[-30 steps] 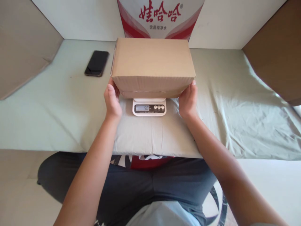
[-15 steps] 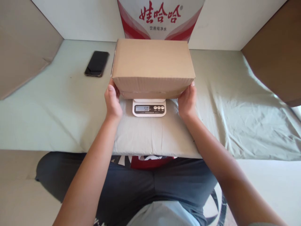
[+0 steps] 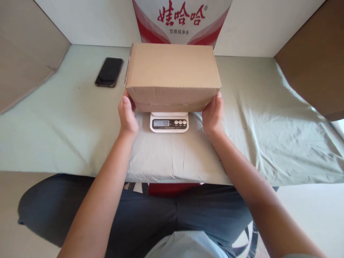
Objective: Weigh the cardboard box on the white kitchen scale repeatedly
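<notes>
While a plain brown cardboard box is held from both sides at the middle of the desk, it is seen from above, closed, with its long side facing the viewer. The left hand is pressed against the lower left end of the box, thumb up along the near corner, and the right hand is pressed against the lower right end in the same way. Both hands are closed on the box, their fingers hidden behind and beneath it. The box is placed directly over a small white scale, of which only the front strip is shown, poking out under the near edge. Lit digits that look like 50 are shown on the scale's dark display, with three round buttons beside them. Whether the full weight of the box is borne by the scale cannot be told. The desk is covered by a pale green sheet, wrinkled towards the right, and a raised pad under the sheet is seen beneath the scale. A black phone is laid face up on the sheet, to the left of the box and apart from it. Behind the box, against the white wall, a red and white carton printed with red Chinese characters is stood upright. Brown cardboard panels are leaned at the far left and far right edges. Below the desk edge, dark trousers are seen on the seated person's legs.
</notes>
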`<state>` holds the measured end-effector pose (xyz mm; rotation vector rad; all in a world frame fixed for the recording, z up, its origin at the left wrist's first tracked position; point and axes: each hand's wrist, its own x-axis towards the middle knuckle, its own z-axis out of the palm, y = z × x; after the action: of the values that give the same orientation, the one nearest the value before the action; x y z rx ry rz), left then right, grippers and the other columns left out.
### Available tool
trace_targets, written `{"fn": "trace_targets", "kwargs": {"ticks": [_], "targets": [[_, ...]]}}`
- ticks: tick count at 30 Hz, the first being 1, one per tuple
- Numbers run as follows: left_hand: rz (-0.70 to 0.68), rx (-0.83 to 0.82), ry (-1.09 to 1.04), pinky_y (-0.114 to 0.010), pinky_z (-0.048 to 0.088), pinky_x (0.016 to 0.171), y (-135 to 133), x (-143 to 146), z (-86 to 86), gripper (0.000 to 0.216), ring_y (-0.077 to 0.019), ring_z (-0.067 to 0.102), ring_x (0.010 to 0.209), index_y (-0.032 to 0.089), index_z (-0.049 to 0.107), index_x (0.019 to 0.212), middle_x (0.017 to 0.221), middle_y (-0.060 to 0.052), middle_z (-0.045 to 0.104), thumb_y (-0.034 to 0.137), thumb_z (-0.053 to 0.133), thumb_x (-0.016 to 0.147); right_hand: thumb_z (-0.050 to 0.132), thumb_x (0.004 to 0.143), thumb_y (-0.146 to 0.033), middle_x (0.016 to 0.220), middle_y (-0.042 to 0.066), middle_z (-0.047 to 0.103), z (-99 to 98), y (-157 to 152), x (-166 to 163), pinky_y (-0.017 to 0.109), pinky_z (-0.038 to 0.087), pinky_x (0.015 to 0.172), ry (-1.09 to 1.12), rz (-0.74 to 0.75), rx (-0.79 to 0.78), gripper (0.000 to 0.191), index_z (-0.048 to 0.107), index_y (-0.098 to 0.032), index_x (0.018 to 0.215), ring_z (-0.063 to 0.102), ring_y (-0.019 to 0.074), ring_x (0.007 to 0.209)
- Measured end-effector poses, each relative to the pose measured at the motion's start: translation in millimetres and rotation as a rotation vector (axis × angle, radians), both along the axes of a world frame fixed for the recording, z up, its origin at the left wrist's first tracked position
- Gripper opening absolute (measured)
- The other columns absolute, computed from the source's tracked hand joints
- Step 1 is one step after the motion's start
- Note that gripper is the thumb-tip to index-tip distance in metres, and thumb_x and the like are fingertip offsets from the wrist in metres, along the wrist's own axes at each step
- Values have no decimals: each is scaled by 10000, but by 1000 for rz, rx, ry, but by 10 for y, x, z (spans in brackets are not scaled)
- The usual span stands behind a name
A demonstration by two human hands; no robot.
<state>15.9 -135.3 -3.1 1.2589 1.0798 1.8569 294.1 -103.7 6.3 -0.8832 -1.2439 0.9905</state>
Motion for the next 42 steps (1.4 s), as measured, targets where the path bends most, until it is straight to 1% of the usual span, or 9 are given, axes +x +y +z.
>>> {"fn": "trace_targets", "kwargs": {"ticks": [3,7,11,17,27,31,36,39,42], "targets": [[-1,21,3,-470,533,1236,18,-22,-28,761,-334,576,1561,266,780,1269,1388,-75,792,911,565,927,380,952,-920,1354,13,764,38,-45,-11,551,504,1332,0,0,21,698,719,-396,1264,593,322,1529],[-49,-1,10,-497,452,1320,31,-48,-59,754,-327,396,1689,321,779,1293,1445,-45,774,933,547,919,386,955,-920,1369,1,759,64,-80,-26,528,516,1336,-20,-8,20,672,717,-419,1256,580,307,1556],[3,-52,79,-514,439,1322,23,-38,-40,830,-328,313,1722,298,791,1239,1410,-50,796,985,477,896,422,943,-906,1375,-14,772,61,-59,-23,564,461,1383,21,-11,3,644,731,-422,1235,579,319,1564],[24,-47,139,-503,435,1291,32,-36,-28,900,-331,296,1726,244,785,1209,1402,-73,796,1009,444,881,481,930,-894,1371,-92,789,111,-67,-14,553,493,1356,63,24,-14,542,756,-504,1187,564,320,1584],[-1,14,42,-448,437,1324,-63,83,6,748,-311,481,1637,269,758,1301,1479,-99,742,888,502,969,332,911,-999,1363,32,768,355,-249,-139,583,532,1315,-38,-5,20,809,725,-386,1263,583,343,1556],[-28,4,23,-486,406,1353,-112,155,189,840,-321,464,1642,254,732,1340,1512,-128,713,942,484,929,375,957,-918,1374,5,768,551,-358,-183,566,456,1384,-11,-14,41,683,737,-418,1249,558,328,1583],[-170,3,19,-554,369,1381,-34,103,689,842,-372,477,1625,216,746,1263,1512,-157,707,950,539,908,320,947,-943,1380,11,749,794,-97,-103,518,439,1400,-77,-45,145,749,708,-430,1328,519,316,1619],[-270,13,32,-565,325,1405,246,53,907,757,-339,454,1645,195,683,1359,1606,-128,645,846,493,1022,246,869,-1030,1414,26,719,795,309,-105,500,465,1392,-110,-122,171,925,665,-413,1416,475,307,1652],[-271,-54,-52,-427,326,1407,752,-3,872,613,-211,421,1668,204,619,1421,1609,-84,649,640,263,1179,385,802,-1046,1498,0,679,667,716,-205,475,423,1422,-60,-136,222,940,607,-436,1481,458,283,1659]]}}
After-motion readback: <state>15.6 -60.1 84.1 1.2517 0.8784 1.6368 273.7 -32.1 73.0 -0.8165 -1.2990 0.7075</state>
